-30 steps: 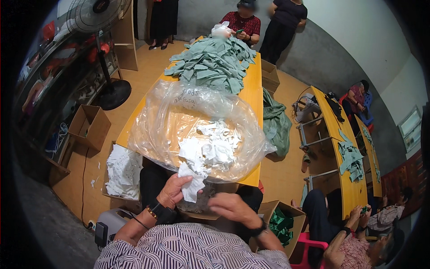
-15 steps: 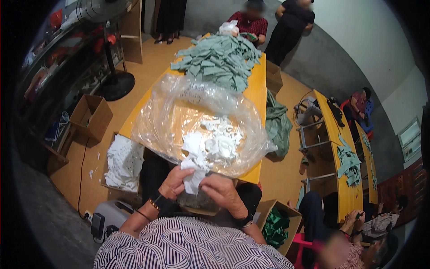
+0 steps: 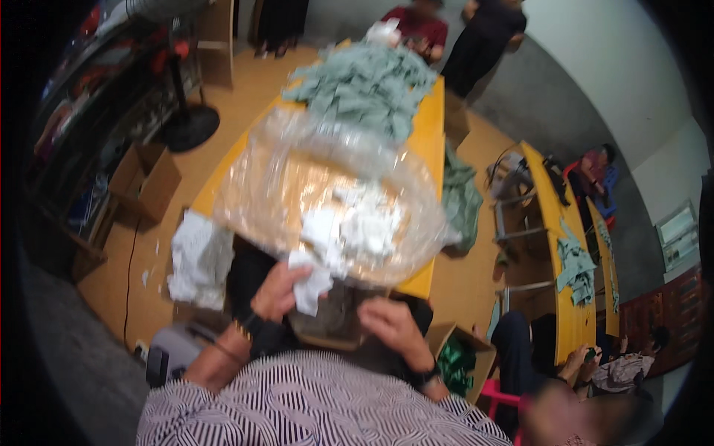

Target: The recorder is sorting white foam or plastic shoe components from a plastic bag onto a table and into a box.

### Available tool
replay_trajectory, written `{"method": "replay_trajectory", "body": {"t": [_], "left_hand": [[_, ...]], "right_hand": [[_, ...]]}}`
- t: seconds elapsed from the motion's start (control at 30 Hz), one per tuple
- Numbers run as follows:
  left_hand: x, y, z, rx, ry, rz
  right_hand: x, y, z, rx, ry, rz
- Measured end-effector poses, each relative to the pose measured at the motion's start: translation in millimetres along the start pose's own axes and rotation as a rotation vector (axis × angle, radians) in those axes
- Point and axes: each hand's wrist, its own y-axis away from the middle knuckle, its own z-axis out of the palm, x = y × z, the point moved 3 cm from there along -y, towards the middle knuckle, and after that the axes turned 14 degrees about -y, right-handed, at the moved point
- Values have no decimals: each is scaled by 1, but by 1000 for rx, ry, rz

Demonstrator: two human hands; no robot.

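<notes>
My left hand (image 3: 277, 291) grips a crumpled white cloth piece (image 3: 311, 286) just at the near edge of the yellow table (image 3: 431, 141). A big clear plastic bag (image 3: 297, 178) lies open on the table, with a heap of white cloth pieces (image 3: 357, 227) inside it. My right hand (image 3: 390, 327) hovers below the table edge, fingers spread, over a brown cardboard box (image 3: 327, 327) in my lap. The picture is blurred, so fine detail of the fingers is hard to read.
A pile of grey-green cloth (image 3: 364, 85) covers the table's far end, where two people (image 3: 446, 37) stand. A white sack (image 3: 197, 260) hangs at the left. Cardboard boxes (image 3: 145, 178) and a floor fan base (image 3: 186, 126) are left; other tables (image 3: 565, 245) and seated people (image 3: 617, 364) are right.
My right hand has drawn away from the white cloth and dropped lower right, over the box. The left hand keeps hold of the cloth. The view shifted and blurred.
</notes>
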Motion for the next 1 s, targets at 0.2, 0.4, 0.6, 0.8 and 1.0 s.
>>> {"method": "replay_trajectory", "body": {"t": [0.2, 0.4, 0.6, 0.8, 1.0], "left_hand": [[38, -23, 26, -23, -166, 75], [20, -12, 12, -1, -65, 1], [18, 4, 16, -1, -312, 7], [26, 16, 6, 84, -601, 60], [45, 42, -46, 226, -287, 213]], "right_hand": [[17, -45, -11, 67, -45, 27], [17, -45, -11, 200, -89, -22], [19, -56, 20, 138, -187, 19], [40, -69, 30, 101, -382, 165], [41, -95, 18, 137, -164, 68]]}}
